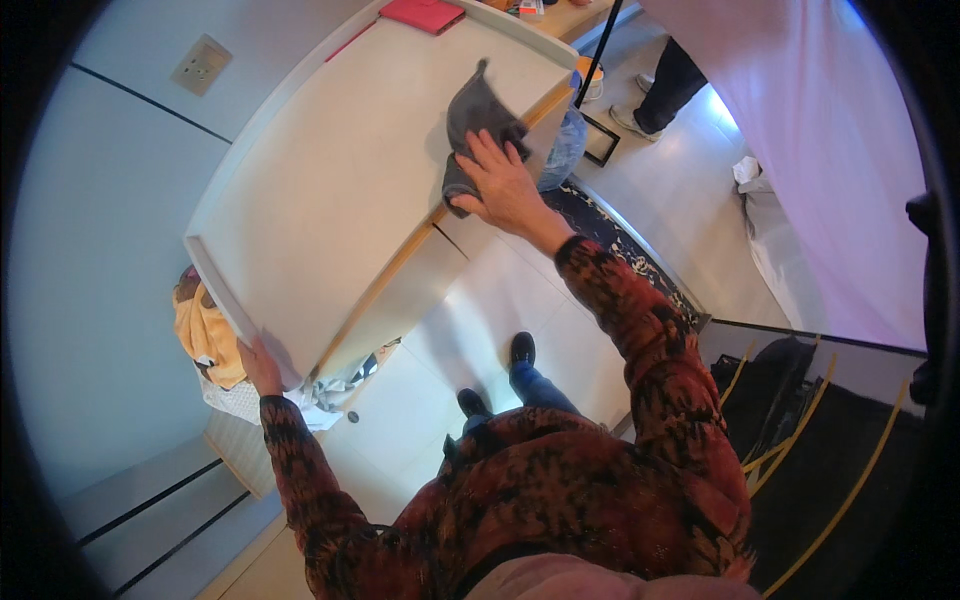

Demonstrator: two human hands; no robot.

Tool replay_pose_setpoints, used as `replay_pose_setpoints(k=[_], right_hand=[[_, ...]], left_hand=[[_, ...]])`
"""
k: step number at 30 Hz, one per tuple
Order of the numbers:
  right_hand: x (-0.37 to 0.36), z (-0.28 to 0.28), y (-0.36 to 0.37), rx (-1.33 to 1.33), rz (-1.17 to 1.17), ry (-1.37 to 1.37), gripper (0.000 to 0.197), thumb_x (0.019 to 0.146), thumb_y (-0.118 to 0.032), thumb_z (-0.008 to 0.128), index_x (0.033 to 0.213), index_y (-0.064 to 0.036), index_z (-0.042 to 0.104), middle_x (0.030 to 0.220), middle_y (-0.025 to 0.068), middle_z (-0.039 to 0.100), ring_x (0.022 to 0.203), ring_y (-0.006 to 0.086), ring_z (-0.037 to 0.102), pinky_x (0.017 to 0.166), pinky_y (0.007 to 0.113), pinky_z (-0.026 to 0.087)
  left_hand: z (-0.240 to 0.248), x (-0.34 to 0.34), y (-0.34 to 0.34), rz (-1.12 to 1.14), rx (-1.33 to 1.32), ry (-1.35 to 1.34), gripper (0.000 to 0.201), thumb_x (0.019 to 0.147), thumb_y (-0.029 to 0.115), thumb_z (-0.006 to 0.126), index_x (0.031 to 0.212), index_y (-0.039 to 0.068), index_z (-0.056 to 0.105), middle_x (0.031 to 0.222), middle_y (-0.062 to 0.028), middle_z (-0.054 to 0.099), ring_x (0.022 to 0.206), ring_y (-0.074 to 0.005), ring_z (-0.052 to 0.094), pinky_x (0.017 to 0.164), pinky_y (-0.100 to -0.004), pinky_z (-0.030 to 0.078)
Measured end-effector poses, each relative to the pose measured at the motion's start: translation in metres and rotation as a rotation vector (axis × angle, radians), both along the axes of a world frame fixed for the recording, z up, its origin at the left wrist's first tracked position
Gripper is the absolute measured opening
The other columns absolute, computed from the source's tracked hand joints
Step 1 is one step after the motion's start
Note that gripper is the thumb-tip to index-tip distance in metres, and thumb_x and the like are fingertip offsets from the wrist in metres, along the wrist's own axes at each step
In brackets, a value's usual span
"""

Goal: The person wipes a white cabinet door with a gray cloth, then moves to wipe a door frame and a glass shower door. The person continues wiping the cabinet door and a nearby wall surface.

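Note:
A dark grey cloth lies bunched on the white top of a cabinet, close to its wood-coloured front edge. My right hand presses down on the cloth with its fingers stretched out and apart. One corner of the cloth points up and away, beyond the fingertips. At the cabinet's near left end, my left hand grips the raised white rim; part of its fingers is hidden by that rim.
A pink-red flat case lies at the top's far end. Yellow fabric is piled beside the left end. A wall socket is on the left. Beyond the cabinet stands another person's leg. A pink curtain hangs at right.

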State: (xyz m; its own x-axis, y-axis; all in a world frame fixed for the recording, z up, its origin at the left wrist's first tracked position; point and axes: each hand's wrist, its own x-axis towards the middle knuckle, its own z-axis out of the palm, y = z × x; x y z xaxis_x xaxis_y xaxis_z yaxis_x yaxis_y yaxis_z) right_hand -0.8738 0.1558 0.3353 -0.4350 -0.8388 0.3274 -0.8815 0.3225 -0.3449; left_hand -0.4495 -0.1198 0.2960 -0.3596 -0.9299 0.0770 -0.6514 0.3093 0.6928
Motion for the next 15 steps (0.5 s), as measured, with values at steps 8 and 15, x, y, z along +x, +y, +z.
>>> replay_pose_setpoints(k=[8,15], right_hand=[[-0.117,-0.037,-0.032,0.19,-0.152,0.153,0.053,0.084,-0.044,0.051,0.128,-0.0152,0.045,0.138,0.0121,0.035,0.131,0.0284,0.026,0.101,0.053,0.023],[-0.193,-0.038,-0.064,0.124,-0.246,0.185,0.048,0.087,-0.037,0.048,0.127,-0.0113,0.045,0.135,0.0146,0.037,0.127,0.0282,0.032,0.102,0.047,0.026]], left_hand=[[0.019,-0.006,0.024,0.088,0.094,0.037,0.048,0.091,0.014,0.041,0.133,-0.005,0.028,0.129,-0.0189,0.043,0.116,-0.0265,0.042,0.098,-0.0327,0.031],[0.027,-0.007,0.033,0.12,0.195,0.131,0.05,0.091,0.014,0.041,0.135,-0.003,0.026,0.13,-0.0159,0.04,0.117,-0.0238,0.04,0.099,-0.0306,0.029]])
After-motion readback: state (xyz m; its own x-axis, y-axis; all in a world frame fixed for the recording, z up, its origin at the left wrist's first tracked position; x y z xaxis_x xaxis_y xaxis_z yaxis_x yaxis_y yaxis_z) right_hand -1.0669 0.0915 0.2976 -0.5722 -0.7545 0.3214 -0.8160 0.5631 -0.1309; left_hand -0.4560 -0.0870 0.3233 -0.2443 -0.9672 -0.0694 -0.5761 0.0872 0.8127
